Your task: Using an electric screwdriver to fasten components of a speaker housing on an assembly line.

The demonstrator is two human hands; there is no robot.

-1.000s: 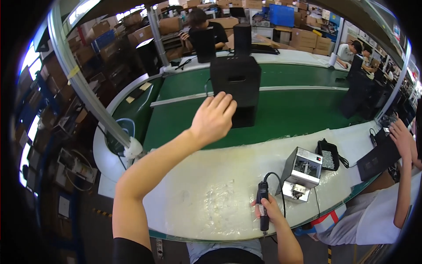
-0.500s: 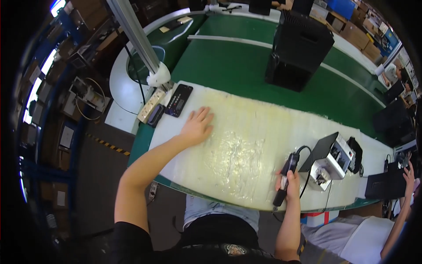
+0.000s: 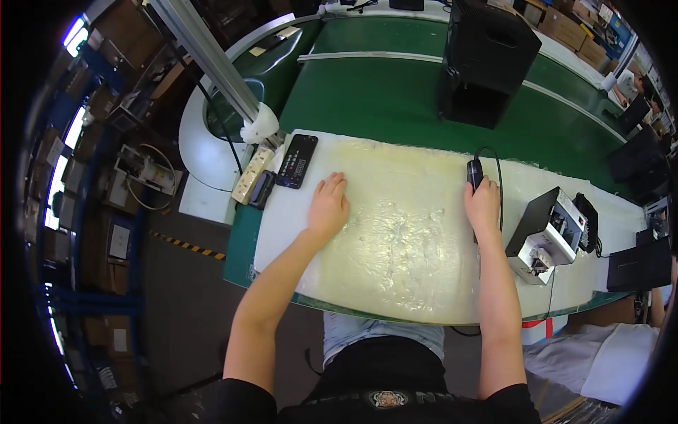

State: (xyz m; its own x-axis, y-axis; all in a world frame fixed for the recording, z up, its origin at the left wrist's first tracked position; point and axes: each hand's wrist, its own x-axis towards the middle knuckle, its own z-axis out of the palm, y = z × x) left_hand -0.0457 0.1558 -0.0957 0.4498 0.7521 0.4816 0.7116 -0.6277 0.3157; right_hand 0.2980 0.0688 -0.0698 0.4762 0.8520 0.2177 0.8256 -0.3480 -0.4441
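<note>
1. Right hand wrapped around a slim black corded power tool, tip pointing far, cable looping up and back toward the right.
2. Left hand flat and open, fingers spread, palm down on the wide white counter covered in wrinkled yellowish plastic film, holding nothing.
3. Likely between pieces: tool in hand, no workpiece under either hand on the film.
4. Next move probably calls for fetching a piece, most plausibly the tall black box-shaped cabinet on the green conveyor belt far beyond the counter; needs a long reach and a free, firm grip.
5. Left of the left hand, well apart: a flat black remote-like handset with small buttons, a smaller dark device and a cream power strip, all at the counter's left far corner.
6. Right of the tool: a small grey-and-black benchtop machine and a black pouch just beyond it.
7. Slanted aluminium post wrapped in white foam at the far left; cardboard boxes and another worker's station at the far right edge.
</note>
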